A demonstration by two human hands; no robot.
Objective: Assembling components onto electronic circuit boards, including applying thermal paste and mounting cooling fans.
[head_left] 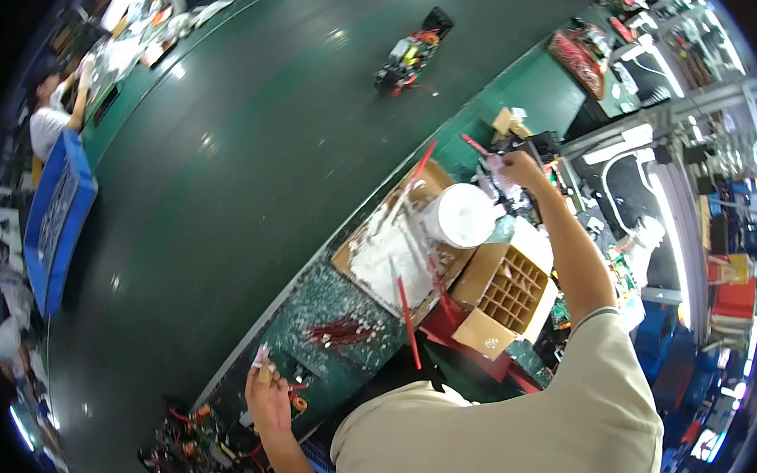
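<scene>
My left hand point(270, 399) is raised at the near left edge of the bench. Its fingers are closed around a small pale piece point(261, 356), too small to name. At the far right my right arm is stretched out. The right hand point(523, 170) has its fingers closed at a pinkish, crumpled, cloth-like thing point(497, 170). Just nearer than that hand stands a round white tub point(466, 216). Beside the tub lies a shallow cardboard box point(380, 267) with white powdery material in it. A heap of thin dark red pieces point(343, 332) lies between my hands.
A divided cardboard box point(511, 285) stands near my body. Wired circuit parts point(210, 451) pile up at lower left. A wired electronic assembly point(415, 52) sits on the wide dark green belt point(220, 194). A blue tray point(61, 217) and another person point(51, 118) are beyond it.
</scene>
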